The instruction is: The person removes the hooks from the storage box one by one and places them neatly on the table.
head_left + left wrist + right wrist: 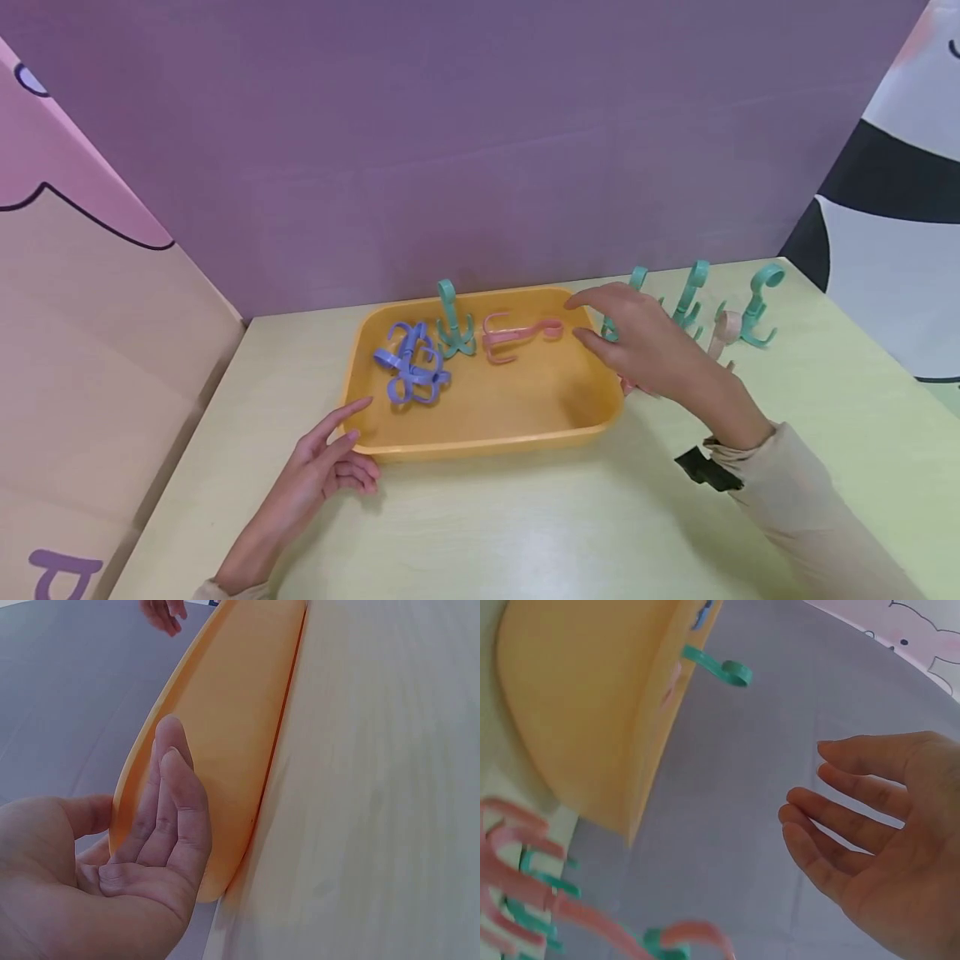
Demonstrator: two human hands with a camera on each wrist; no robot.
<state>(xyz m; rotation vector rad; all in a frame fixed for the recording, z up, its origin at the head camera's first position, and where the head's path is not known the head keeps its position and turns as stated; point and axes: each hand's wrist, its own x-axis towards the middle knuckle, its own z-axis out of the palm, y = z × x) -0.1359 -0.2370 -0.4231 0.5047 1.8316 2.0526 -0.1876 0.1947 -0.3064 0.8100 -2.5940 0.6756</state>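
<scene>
A yellow tray [495, 437] holds several plastic multi-prong hooks: purple hooks [408, 375] at its left, a green hook [453, 337] standing upright against the back part, and a pink hook [517, 335] lying on its side. My left hand [326, 462] is at the tray's front left corner, with thumb and forefinger at the rim and the other fingers loosely bent outside the wall. Above the tray's right end, my right hand [645, 342] is raised, fingers spread apart and holding nothing. In the right wrist view its fingertips [802, 799] are clear of the tray.
Right of the tray, several more hooks stand on the pale table [525, 525]: green hooks [757, 308], a beige-pink hook [723, 333] and a pink hook [525, 877], partly hidden behind my right hand in the head view. A purple wall [487, 150] rises behind the table.
</scene>
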